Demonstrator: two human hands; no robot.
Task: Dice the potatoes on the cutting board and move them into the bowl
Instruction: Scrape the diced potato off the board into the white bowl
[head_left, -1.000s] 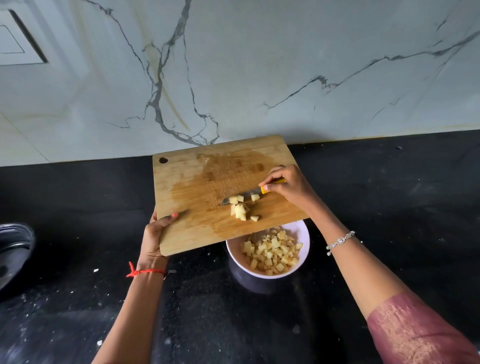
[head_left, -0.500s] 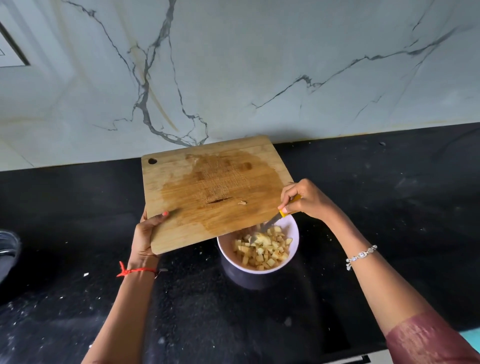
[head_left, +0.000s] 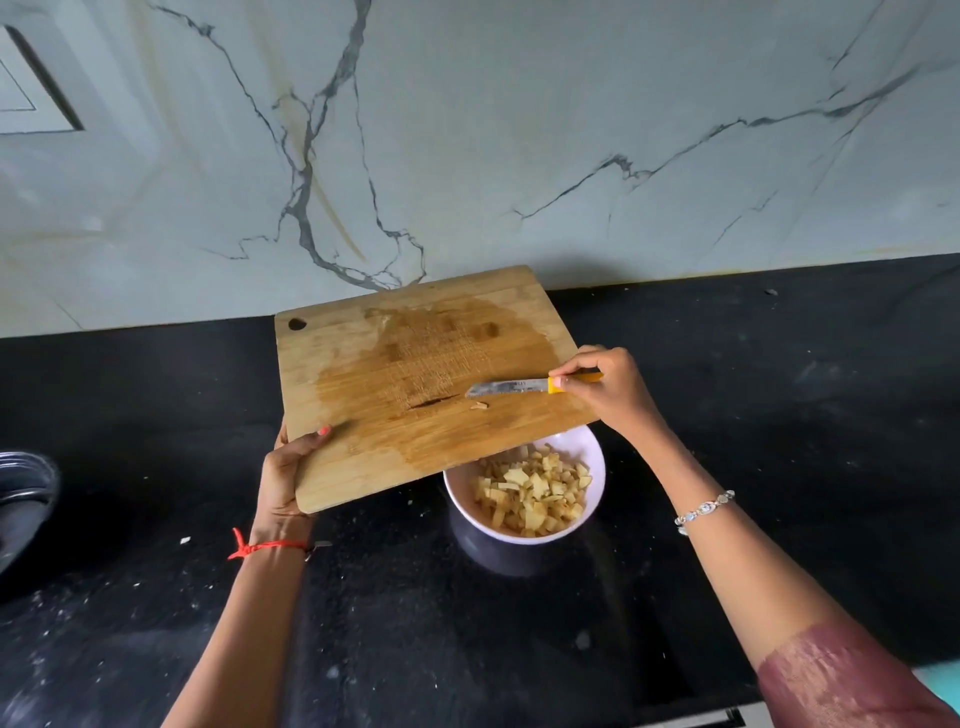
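My left hand grips the near left corner of the wooden cutting board, holding it tilted over the white bowl. The bowl holds a heap of diced potato, and the board's near edge hides its far rim. My right hand holds a small knife by its yellow handle, with the blade lying flat across the board's right side. One small potato scrap lies on the wet board just below the blade tip.
The black stone counter runs under everything and is speckled with pale crumbs at the left. A dark metal vessel sits at the left edge. A veined marble wall rises behind the board.
The potato cubes that lay on the board a second ago are now in the bowl. The knife swept down to the bowl's rim, then came back up onto the board.
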